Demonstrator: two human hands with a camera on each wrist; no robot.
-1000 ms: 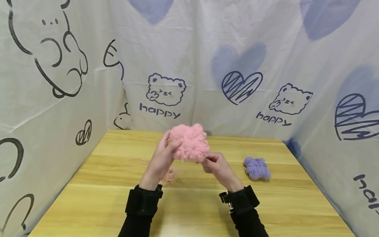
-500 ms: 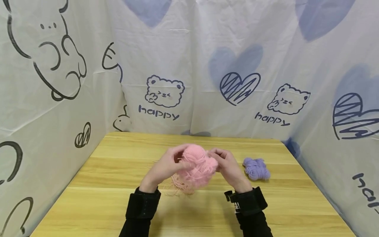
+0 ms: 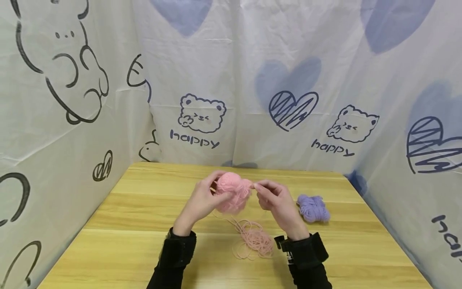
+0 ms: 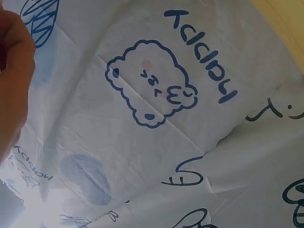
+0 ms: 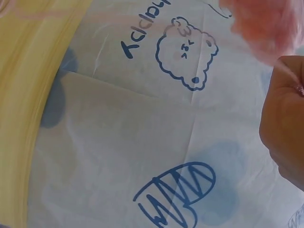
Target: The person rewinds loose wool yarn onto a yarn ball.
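Note:
A pink yarn ball (image 3: pixel 232 192) is held above the wooden table (image 3: pixel 119 241) in the head view. My left hand (image 3: pixel 203 200) grips it from the left, fingers curled round it. My right hand (image 3: pixel 276 198) pinches a pink strand at the ball's right edge. A loose tangle of pink yarn (image 3: pixel 254 239) lies on the table below the hands. In the right wrist view the pink yarn ball (image 5: pixel 263 23) shows blurred at the top right beside my right hand (image 5: pixel 282 118). The left wrist view catches only part of my left hand (image 4: pixel 14 80).
A purple yarn skein (image 3: pixel 313 208) lies on the table right of my right hand. White cloth walls (image 3: pixel 231 80) printed with bears, hearts and "happy" enclose the table at the back and both sides.
The yarn ball came down from chest height and looks smaller and tighter. A loose tangle of pink yarn now lies on the table under the hands.

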